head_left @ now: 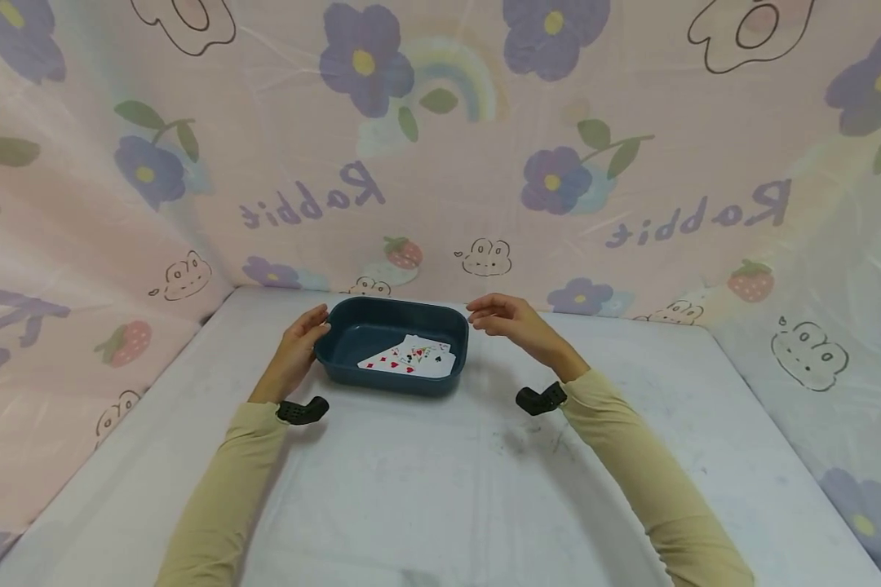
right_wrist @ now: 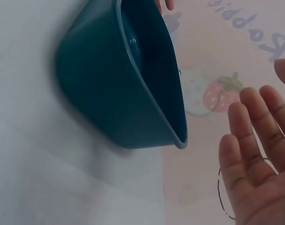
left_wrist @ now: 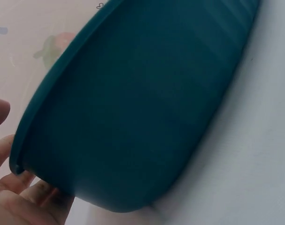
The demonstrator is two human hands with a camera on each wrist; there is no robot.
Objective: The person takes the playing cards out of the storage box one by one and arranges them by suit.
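A dark teal plastic basin (head_left: 382,383) with rounded corners stands at the far part of the white table. Several playing cards (head_left: 414,359) lie loosely overlapped, face up, on its floor toward the right. At the basin's left end is my left hand (head_left: 294,350). In the left wrist view, that hand's fingers (left_wrist: 27,190) lie against the outer wall below the rim, and the thumb stays off the rim. My right hand (head_left: 510,322) hovers just beyond the right end, fingers extended and apart from the basin. The right wrist view shows its palm holding nothing.
A white-covered table (head_left: 426,481) spreads in front of the basin, with faint grey smudges at its right. Patterned cloth (head_left: 440,163) with flowers and rabbits hangs behind and at both sides. A black wrist camera mount (head_left: 303,410) juts inward from each forearm.
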